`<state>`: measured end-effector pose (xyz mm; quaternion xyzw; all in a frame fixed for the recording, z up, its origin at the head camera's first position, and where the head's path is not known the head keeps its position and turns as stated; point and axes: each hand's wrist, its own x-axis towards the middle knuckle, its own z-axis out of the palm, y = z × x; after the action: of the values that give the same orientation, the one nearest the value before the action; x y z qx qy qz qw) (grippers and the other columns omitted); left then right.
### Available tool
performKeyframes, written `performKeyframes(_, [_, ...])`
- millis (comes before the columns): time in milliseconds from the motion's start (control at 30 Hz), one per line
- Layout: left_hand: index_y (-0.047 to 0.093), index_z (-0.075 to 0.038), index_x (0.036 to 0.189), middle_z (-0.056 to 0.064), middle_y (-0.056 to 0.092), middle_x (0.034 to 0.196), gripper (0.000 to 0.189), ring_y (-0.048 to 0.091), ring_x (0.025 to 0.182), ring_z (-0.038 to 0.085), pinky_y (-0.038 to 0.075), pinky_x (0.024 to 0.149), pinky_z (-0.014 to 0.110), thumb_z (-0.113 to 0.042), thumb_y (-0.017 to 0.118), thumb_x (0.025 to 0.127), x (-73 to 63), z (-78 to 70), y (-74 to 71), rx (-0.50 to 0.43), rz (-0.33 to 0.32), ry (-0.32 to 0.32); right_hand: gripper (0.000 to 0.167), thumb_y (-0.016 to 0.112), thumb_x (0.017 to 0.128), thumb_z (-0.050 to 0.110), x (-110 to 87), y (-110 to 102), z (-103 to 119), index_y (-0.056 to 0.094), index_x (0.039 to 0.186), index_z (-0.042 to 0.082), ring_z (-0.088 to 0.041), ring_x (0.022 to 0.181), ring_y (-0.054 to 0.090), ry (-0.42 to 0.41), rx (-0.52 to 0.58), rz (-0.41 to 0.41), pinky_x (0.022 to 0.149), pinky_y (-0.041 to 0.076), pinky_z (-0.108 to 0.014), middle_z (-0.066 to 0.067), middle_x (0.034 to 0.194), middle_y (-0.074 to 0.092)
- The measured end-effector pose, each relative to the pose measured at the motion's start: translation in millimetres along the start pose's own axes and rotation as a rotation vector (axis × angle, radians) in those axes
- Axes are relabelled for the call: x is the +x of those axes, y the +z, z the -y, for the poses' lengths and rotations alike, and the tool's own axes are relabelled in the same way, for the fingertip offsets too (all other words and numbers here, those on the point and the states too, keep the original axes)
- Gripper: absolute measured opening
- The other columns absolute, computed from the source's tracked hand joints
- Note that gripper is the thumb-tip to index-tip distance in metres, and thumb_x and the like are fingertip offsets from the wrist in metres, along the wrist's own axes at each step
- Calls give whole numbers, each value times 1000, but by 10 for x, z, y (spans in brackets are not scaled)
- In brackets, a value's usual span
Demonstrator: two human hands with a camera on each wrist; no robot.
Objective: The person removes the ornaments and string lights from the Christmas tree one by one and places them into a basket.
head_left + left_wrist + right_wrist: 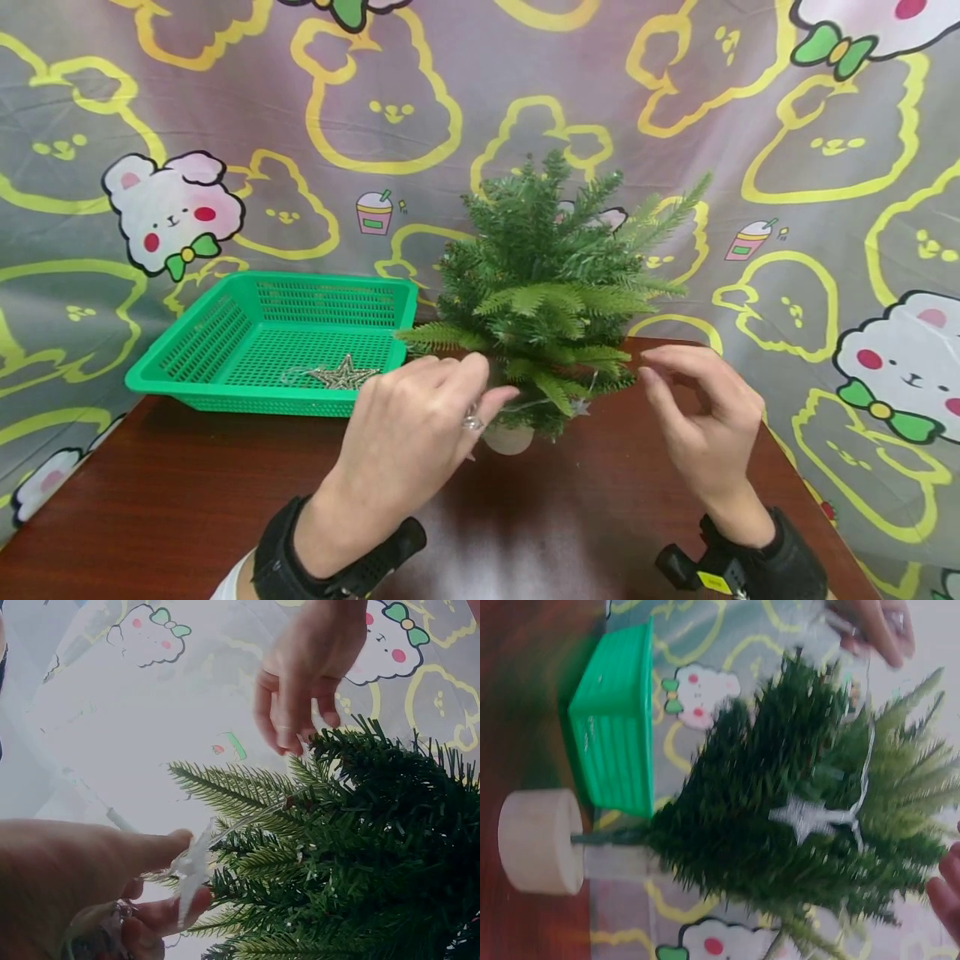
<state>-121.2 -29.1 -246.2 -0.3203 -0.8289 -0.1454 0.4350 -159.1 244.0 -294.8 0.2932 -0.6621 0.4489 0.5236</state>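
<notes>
A small artificial Christmas tree (555, 267) stands on a pale round base (540, 841). In front of its lower left side, my left hand (420, 417) holds a string of star lights; the left wrist view has a clear plastic star (193, 868) at the thumb and fingertips, with more of the string bunched in the palm. From there the wire runs to the branches, where another star (804, 817) hangs against the needles. My right hand (708, 417) is beside the tree's right side, fingers loosely bent, thumb and forefinger tips a little apart near the branch ends.
A green plastic basket (255, 403) sits left of the tree on the dark wooden table (187, 492). Inside it lies a glittery star ornament (345, 375) with a loop of thread. Behind everything hangs a patterned cloth (420, 92).
</notes>
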Motion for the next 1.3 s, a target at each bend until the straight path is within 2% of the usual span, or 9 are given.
performKeyframes(200, [41, -19, 63, -10, 27, 50, 53, 32, 45, 6, 16, 43, 17, -48, 84, 74, -32, 20, -13, 11, 73, -2, 22, 72, 81, -7, -5, -52, -203, 72, 103, -7, 0, 91, 65, 140, -169, 87, 77, 50, -9, -17, 104, 68])
performKeyframes(400, [43, -22, 61, -13, 30, 51, 55, 36, 44, 4, 21, 42, 18, -55, 87, 63, -61, 29, -46, -16, 180, 13, 27, 67, 90, -1, 46, -62, -287, 71, 117, 2, 11, 90, 65, 279, -225, 183, 76, 49, -4, -11, 127, 65])
performKeyframes(500, [46, -23, 64, -15, 36, 51, 50, 41, 45, 3, 23, 42, 17, -46, 90, 64, -65, 25, -69, -44, 247, 40, 28, 62, 95, 4, 90, -60, -297, 69, 122, 4, 15, 94, 63, 345, -224, 227, 79, 48, -4, -13, 134, 63])
performKeyframes(633, [47, -23, 64, -15, 35, 50, 37, 38, 44, 3, 16, 43, 17, -18, 84, 70, -63, 17, -80, -74, 299, 64, 26, 58, 98, 7, 141, -53, -318, 69, 121, 3, 17, 96, 61, 400, -228, 262, 79, 48, -3, -15, 133, 63])
performKeyframes(733, [44, -22, 63, -14, 31, 50, 33, 31, 43, 3, 11, 45, 18, -4, 71, 69, -57, 16, -67, -82, 302, 62, 21, 60, 98, 7, 160, -45, -339, 72, 115, 3, 16, 93, 62, 413, -245, 272, 78, 48, -3, -10, 125, 68])
performKeyframes(833, [44, -22, 63, -15, 32, 50, 30, 31, 44, 2, 12, 44, 18, -2, 65, 69, -52, 17, -48, -84, 298, 46, 19, 62, 96, 6, 164, -38, -353, 73, 111, 4, 15, 91, 63, 422, -261, 270, 78, 49, -4, -3, 115, 71])
performKeyframes(1067, [48, -23, 68, -16, 43, 56, 27, 39, 47, 1, 24, 43, 17, -2, 64, 73, -47, 14, -22, -131, 292, 2, 20, 65, 94, 4, 160, -41, -365, 73, 112, 3, 16, 84, 64, 432, -260, 269, 72, 50, -4, -14, 109, 72])
performKeyframes(1133, [49, -22, 72, -17, 47, 60, 25, 43, 49, 1, 28, 45, 17, -3, 65, 77, -45, 13, -14, -158, 277, -5, 20, 65, 93, 3, 155, -40, -369, 73, 111, 3, 14, 84, 64, 432, -255, 262, 72, 50, -5, -9, 107, 73])
performKeyframes(1300, [52, -18, 79, -14, 49, 65, 21, 45, 52, 1, 31, 47, 15, -15, 71, 87, -46, 31, 9, -200, 218, -33, 19, 68, 91, 2, 139, -37, -369, 75, 108, 5, 9, 85, 66, 405, -231, 241, 70, 51, -6, 16, 103, 69])
